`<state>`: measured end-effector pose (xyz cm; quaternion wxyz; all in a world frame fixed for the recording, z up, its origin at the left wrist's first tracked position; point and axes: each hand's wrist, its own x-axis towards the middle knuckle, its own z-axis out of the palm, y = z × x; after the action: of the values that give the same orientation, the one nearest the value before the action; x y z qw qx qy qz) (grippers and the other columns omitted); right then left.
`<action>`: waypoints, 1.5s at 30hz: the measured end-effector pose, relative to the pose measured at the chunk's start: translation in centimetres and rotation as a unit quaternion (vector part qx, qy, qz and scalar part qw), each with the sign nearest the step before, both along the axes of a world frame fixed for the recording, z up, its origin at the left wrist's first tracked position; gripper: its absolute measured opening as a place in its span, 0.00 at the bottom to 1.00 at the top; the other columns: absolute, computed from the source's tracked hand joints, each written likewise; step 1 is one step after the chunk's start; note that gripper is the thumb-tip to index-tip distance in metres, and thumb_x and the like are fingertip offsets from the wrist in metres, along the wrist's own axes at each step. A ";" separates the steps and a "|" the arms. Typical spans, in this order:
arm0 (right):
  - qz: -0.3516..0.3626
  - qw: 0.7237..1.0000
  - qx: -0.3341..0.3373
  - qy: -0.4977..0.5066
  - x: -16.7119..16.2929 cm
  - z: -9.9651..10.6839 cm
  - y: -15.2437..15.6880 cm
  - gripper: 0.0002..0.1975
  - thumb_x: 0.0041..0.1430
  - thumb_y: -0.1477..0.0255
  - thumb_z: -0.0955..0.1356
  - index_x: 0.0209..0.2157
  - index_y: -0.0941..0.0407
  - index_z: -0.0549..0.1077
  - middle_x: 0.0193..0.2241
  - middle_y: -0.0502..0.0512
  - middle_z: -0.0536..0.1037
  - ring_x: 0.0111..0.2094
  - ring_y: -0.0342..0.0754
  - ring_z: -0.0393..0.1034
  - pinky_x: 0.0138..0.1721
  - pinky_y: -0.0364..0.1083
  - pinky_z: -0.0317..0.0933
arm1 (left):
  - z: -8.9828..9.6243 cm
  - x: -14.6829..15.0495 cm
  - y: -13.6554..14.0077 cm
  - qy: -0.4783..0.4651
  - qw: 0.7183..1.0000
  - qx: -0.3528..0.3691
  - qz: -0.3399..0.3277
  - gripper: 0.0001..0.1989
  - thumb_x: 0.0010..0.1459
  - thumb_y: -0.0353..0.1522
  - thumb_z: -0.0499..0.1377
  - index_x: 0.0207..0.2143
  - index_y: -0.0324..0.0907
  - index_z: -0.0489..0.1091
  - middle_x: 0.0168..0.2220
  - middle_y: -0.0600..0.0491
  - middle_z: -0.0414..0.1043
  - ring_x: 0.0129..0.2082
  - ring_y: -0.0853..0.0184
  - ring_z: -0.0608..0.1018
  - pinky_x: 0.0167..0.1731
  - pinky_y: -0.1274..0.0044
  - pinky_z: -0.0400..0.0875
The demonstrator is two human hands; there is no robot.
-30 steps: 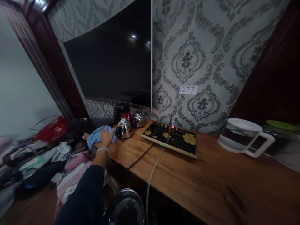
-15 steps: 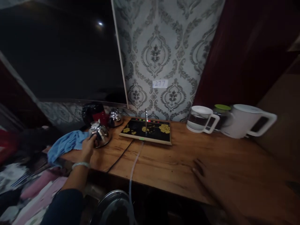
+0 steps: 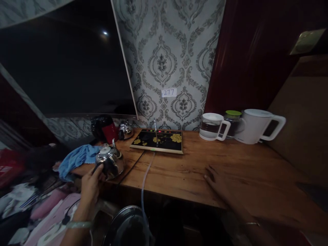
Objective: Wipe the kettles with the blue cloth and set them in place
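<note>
Near the grained wooden tabletop's (image 3: 194, 174) edge, lower left, the left hand (image 3: 90, 182) grips a round-bellied, mirror-bright metal kettle (image 3: 112, 168) at its side; the right hand (image 3: 217, 181) (dim, lower right) lies loosely spread.

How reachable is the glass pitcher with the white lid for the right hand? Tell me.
Probably reachable, yes: only wooden tabletop shows between the right hand and the glass pitcher, and its white handle looks unobstructed.

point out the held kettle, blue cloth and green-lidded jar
Held kettle (image 3: 112, 165), head view: its metal body
Blue cloth (image 3: 78, 158), head view: its folded middle
Green-lidded jar (image 3: 233, 124), head view: its body
</note>
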<state>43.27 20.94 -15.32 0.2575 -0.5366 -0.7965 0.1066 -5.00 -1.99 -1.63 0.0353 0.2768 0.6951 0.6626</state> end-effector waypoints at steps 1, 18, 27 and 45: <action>0.000 1.000 -0.001 -0.001 0.0 0.0 0.0 0.24 0.61 0.60 0.62 0.54 0.56 0.74 0.59 0.63 0.72 0.60 0.61 0.65 0.61 0.60 0.58 | 0.2 1.2 -0.7 -0.033 0.999 0.004 -0.031 0.19 0.45 0.46 0.64 0.18 0.43 0.62 0.13 0.60 0.57 0.15 0.72 0.62 0.16 0.79 0.59; 0.007 0.999 0.012 -0.044 -0.1 0.3 -0.1 0.26 0.64 0.61 0.60 0.56 0.60 0.73 0.60 0.66 0.71 0.60 0.60 0.65 0.61 0.59 0.56 | -0.9 20.5 3.8 -0.113 0.955 -0.024 -0.273 0.21 0.52 0.50 0.61 0.19 0.44 0.66 0.15 0.56 0.66 0.19 0.69 0.72 0.27 0.76 0.65; 0.000 1.000 0.014 -0.026 -0.1 0.0 -0.1 0.24 0.63 0.61 0.61 0.54 0.57 0.73 0.59 0.63 0.71 0.60 0.60 0.64 0.61 0.60 0.54 | -1.8 22.1 5.4 -0.118 0.956 -0.007 -0.269 0.22 0.52 0.51 0.61 0.19 0.44 0.66 0.16 0.56 0.65 0.20 0.68 0.73 0.26 0.76 0.64; 0.008 0.999 0.014 -0.043 0.3 0.7 -0.7 0.24 0.65 0.60 0.59 0.55 0.56 0.74 0.60 0.62 0.70 0.61 0.59 0.63 0.61 0.58 0.55 | -0.6 20.9 6.7 -0.211 0.916 -0.144 -0.309 0.31 0.47 0.62 0.59 0.19 0.42 0.69 0.10 0.52 0.66 0.11 0.65 0.72 0.15 0.77 0.66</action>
<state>43.58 20.28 -14.59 0.2295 -0.5305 -0.8126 0.0742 15.92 4.71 -2.24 0.4239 0.3235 0.6388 0.5546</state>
